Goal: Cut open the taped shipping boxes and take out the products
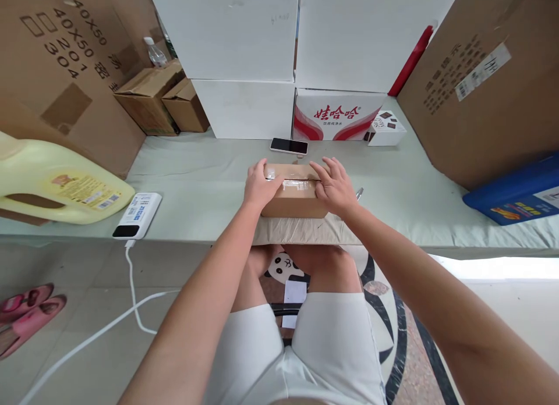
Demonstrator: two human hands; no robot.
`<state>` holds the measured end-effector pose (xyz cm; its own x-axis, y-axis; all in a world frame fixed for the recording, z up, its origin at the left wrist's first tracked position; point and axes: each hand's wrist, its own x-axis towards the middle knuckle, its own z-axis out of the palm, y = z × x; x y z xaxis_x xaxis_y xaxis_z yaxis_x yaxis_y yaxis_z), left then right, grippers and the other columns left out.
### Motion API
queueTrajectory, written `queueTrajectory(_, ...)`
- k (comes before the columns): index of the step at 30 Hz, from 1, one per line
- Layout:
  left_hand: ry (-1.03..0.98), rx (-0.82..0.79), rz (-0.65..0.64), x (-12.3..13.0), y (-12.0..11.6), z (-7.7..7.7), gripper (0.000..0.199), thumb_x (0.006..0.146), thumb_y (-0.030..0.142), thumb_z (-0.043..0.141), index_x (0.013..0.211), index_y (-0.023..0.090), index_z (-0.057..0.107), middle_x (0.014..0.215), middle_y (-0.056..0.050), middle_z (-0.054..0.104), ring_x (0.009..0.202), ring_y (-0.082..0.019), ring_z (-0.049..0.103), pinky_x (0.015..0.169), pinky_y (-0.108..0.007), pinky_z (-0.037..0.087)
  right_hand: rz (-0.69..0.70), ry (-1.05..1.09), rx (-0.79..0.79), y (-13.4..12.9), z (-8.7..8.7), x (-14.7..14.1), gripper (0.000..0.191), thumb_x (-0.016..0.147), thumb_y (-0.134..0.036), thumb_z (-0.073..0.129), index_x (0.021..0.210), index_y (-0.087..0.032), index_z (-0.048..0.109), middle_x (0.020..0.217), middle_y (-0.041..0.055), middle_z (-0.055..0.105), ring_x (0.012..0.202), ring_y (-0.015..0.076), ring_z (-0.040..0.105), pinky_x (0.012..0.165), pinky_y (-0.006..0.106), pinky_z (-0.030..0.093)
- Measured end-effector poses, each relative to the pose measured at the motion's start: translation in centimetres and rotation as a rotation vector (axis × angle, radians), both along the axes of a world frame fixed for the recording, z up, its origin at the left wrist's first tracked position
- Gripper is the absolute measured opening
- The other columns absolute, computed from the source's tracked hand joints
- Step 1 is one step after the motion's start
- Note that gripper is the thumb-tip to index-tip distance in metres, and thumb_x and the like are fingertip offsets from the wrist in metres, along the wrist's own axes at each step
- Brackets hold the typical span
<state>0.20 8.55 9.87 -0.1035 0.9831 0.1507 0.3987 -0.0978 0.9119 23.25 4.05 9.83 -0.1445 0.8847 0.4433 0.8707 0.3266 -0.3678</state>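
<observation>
Box (293,207) at worktop (196,184) front edge.
Left hand (261,188) clasps its left end; right hand (336,188) on right end, can't tell grip.

White shorts (334,341) sit at six o'clock — plain, smooth cloth, straight wide legs hemmed above bare knees (335,268), soft creases meeting at the middle — while the left arm (207,291), towards seven o'clock, and the right arm (414,283), towards four, are bare where visible

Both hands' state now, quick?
Left hand: holding the left end of the cardboard box.
Right hand: on its right end; whether closed cannot be told.
</observation>
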Motion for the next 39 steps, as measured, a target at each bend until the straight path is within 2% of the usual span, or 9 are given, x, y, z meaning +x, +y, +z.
queueTrajectory(2,0.007,0.017,0.023,0.3,0.0,-0.4,0.065,0.071,0.034,0.082,0.131,0.027,0.059,0.144,-0.015,0.052,0.140,-0.042,0.050,0.123,-0.058,0.036,-0.011,-0.003,0.025,0.5,-0.4,0.2,0.052,0.094,-0.029,0.044,0.144,-0.027,0.058,0.155,0.0117,0.045,0.150,0.0376,0.034,0.123,0.064,0.032)
queueTrajectory(5,0.019,-0.025,0.049,0.5,-0.5,-0.2,0.068,0.073,0.033,0.082,0.135,0.028,0.056,0.146,-0.015,0.049,0.139,-0.044,0.051,0.121,-0.061,0.038,-0.034,-0.007,0.033,0.4,-0.4,0.2,0.044,0.094,-0.029,0.045,0.133,-0.023,0.062,0.147,0.0143,0.048,0.139,0.0349,0.043,0.117,0.057,0.038)
queueTrajectory(9,0.035,-0.056,0.073,0.8,-1.5,1.6,0.071,0.073,0.027,0.080,0.138,0.031,0.052,0.150,-0.014,0.043,0.134,-0.041,0.054,0.117,-0.059,0.042,-0.119,-0.053,0.033,-0.4,0.1,-0.3,0.028,0.093,-0.028,0.046,0.109,-0.024,0.069,0.122,0.0123,0.058,0.115,0.0304,0.051,0.099,0.049,0.044)
queueTrajectory(13,0.142,-0.197,0.109,1.2,-2.3,3.6,0.068,0.077,0.024,0.074,0.140,0.032,0.050,0.151,-0.013,0.043,0.133,-0.034,0.056,0.117,-0.050,0.043,-0.059,-0.067,0.035,-0.4,0.5,-0.8,0.027,0.095,-0.024,0.045,0.100,-0.024,0.071,0.107,0.0106,0.064,0.107,0.0282,0.051,0.095,0.044,0.044)
queueTrajectory(20,0.000,-0.327,0.142,1.2,-1.7,3.8,0.068,0.076,0.023,0.073,0.139,0.035,0.050,0.146,-0.009,0.049,0.127,-0.030,0.058,0.108,-0.043,0.049,-0.064,-0.011,-0.043,-0.2,0.7,-0.8,0.031,0.096,-0.026,0.043,0.107,-0.026,0.072,0.123,0.0102,0.064,0.120,0.0300,0.051,0.104,0.047,0.043)
queueTrajectory(24,-0.099,-0.349,0.107,0.9,-1.9,3.4,0.072,0.078,0.026,0.072,0.144,0.035,0.046,0.149,-0.008,0.051,0.127,-0.031,0.059,0.107,-0.045,0.049,-0.059,0.248,-0.179,0.1,0.9,-0.3,0.039,0.091,-0.033,0.050,0.126,-0.025,0.065,0.145,0.0126,0.051,0.138,0.0311,0.044,0.118,0.051,0.036)
queueTrajectory(28,-0.132,-0.297,0.042,0.3,-2.4,3.2,0.072,0.082,0.031,0.074,0.147,0.030,0.044,0.156,-0.010,0.047,0.138,-0.030,0.053,0.117,-0.044,0.042,-0.146,0.720,-0.473,0.9,1.9,0.0,0.070,0.084,-0.042,0.059,0.149,-0.025,0.044,0.151,0.0133,0.047,0.134,0.0294,0.051,0.117,0.051,0.041)
queueTrajectory(32,-0.143,-0.242,0.013,-0.1,-2.5,2.9,0.070,0.084,0.035,0.074,0.147,0.027,0.044,0.158,-0.011,0.047,0.142,-0.029,0.050,0.120,-0.041,0.040,-0.157,0.984,-0.622,1.5,2.5,0.3,0.071,0.072,-0.042,0.067,0.141,-0.032,0.053,0.134,0.0043,0.060,0.114,0.0254,0.062,0.106,0.045,0.049)
queueTrajectory(39,-0.159,-0.247,0.036,-0.3,-2.4,2.4,0.065,0.090,0.032,0.069,0.150,0.030,0.042,0.162,-0.009,0.046,0.143,-0.028,0.051,0.122,-0.043,0.039,-0.116,1.089,-0.601,1.8,1.7,0.5,0.065,0.064,-0.043,0.071,0.127,-0.033,0.062,0.114,-0.0008,0.065,0.100,0.0211,0.061,0.093,0.038,0.051)
